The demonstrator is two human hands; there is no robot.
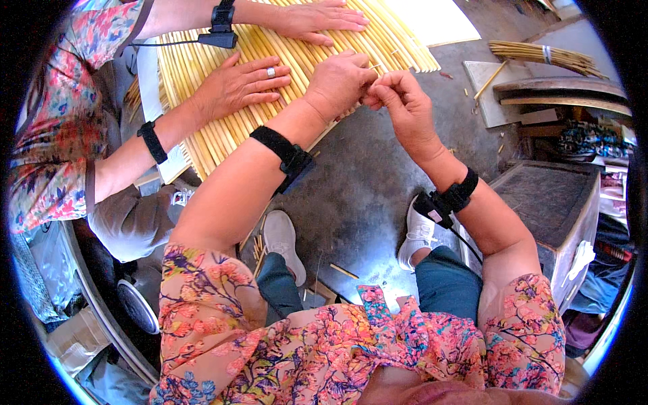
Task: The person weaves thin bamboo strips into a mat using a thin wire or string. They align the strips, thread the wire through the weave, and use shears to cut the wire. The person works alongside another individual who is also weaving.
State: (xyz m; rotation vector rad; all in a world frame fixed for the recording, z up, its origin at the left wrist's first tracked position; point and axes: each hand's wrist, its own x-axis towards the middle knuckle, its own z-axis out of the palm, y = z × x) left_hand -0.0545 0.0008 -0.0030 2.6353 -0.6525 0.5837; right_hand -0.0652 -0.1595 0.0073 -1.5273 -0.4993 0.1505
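A mat of thin yellow reeds [263, 48], laid side by side, spreads across the upper left. At its near right edge my left hand [337, 82] is closed, knuckles up, above the reed ends. Right beside it, my right hand [407, 108] is closed in a pinch, the fingertips of both hands almost meeting. Whatever lies between my fingers is too small and hidden to make out. On the mat to my left, a co-worker's two hands lie flat: one hand [246, 84] wears a ring, and the other hand [320, 21] rests farther away.
A tied bundle of reeds [548, 57] lies at the far right, near a pale board [487, 101] and curved wooden pieces [563, 88]. A dark-topped box [543, 192] stands right of my knee. Loose reed bits dot the grey floor [351, 189]. A round-rimmed object [138, 305] sits lower left.
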